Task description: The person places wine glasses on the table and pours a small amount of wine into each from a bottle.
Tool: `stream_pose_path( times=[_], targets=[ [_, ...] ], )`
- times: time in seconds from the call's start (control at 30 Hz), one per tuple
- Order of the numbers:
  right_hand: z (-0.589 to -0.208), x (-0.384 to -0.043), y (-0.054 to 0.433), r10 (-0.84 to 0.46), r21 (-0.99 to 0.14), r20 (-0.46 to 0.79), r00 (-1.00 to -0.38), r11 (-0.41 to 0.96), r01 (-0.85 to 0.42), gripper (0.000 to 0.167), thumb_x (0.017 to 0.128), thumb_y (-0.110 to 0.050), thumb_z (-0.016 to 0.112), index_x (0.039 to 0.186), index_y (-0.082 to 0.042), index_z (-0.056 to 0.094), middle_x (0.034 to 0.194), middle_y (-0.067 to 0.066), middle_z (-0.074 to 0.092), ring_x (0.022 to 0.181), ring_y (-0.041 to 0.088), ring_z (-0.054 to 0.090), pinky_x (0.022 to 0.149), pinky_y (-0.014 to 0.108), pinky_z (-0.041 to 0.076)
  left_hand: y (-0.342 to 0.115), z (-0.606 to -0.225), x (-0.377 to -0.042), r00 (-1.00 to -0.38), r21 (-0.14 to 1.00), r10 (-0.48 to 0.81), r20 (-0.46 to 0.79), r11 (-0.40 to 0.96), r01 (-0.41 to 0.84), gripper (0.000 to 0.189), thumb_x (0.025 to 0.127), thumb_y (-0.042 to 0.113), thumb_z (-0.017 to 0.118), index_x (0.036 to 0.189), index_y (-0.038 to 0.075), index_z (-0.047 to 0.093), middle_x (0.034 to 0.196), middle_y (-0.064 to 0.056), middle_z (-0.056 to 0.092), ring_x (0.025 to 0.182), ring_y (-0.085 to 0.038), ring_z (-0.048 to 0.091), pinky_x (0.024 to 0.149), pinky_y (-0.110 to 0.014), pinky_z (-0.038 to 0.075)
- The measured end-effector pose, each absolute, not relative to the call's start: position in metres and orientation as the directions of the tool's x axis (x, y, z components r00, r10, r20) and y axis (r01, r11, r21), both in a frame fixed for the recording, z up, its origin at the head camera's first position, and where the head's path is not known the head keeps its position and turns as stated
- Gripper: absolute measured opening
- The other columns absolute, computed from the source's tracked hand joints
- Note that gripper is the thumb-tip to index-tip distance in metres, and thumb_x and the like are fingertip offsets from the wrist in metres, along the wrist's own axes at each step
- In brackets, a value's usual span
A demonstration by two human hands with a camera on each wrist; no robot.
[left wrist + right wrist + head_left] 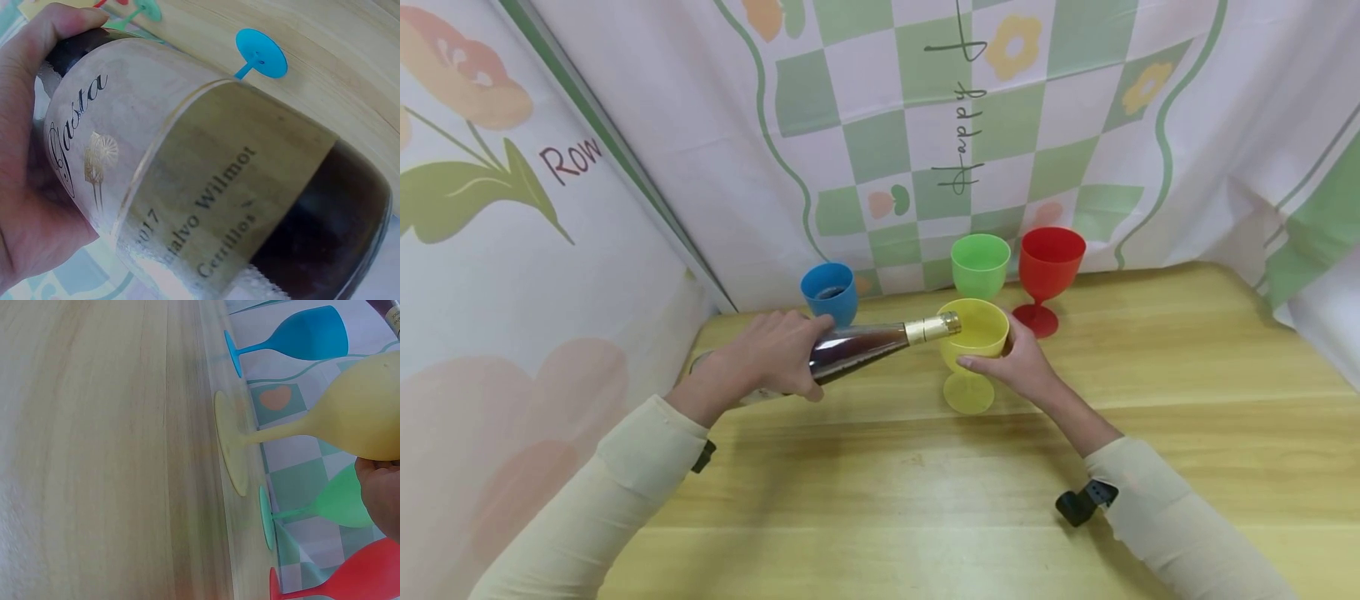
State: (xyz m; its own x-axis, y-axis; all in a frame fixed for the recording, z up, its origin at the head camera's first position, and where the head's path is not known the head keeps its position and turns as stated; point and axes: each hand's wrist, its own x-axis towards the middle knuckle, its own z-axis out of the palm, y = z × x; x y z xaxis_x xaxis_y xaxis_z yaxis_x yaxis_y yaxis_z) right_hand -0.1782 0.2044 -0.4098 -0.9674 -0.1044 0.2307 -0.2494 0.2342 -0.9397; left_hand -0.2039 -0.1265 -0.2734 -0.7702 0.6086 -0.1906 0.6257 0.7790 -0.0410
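Observation:
A dark wine bottle [857, 348] with a gold neck lies tilted in my left hand [775, 352], its mouth over the rim of a yellow goblet [958, 352]. In the left wrist view the fingers curl round the labelled bottle [169, 162]. My right hand [1022, 358] holds the bowl of the yellow goblet from its right side; the foot of the yellow goblet [231, 444] stands on the table. I cannot make out any liquid in the yellow bowl. A blue goblet [831, 292] with dark liquid in it stands behind the bottle.
Behind the yellow goblet stands a green goblet [981, 267], and a red goblet [1051, 267] is to its right. The wooden table [910, 517] ends at a patterned curtain [880, 150] at the back, with another printed cloth [490, 292] along the left.

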Motion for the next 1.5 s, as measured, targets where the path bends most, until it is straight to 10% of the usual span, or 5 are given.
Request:
stream_pose_path(
  times=[1.5],
  targets=[
    [-0.4098, -0.178, 0.2036, -0.094, -0.937, 0.242, -0.966, 0.237, -0.257, 0.068, 0.084, -0.005, 0.078, 0.143, -0.003, 0.044, 0.13, 0.019, 0.056, 0.109, 0.015, 0.057, 0.087, 0.015, 0.053, -0.1254, -0.2714, -0.2048, -0.768, -0.048, 0.605, -0.21, 0.778, 0.626, 0.056, 0.067, 0.038, 0.086, 0.103, 0.016, 0.05, 0.072, 0.002, 0.048, 0.062, -0.015, 0.047, 0.054, -0.028, 0.036]
  ],
)
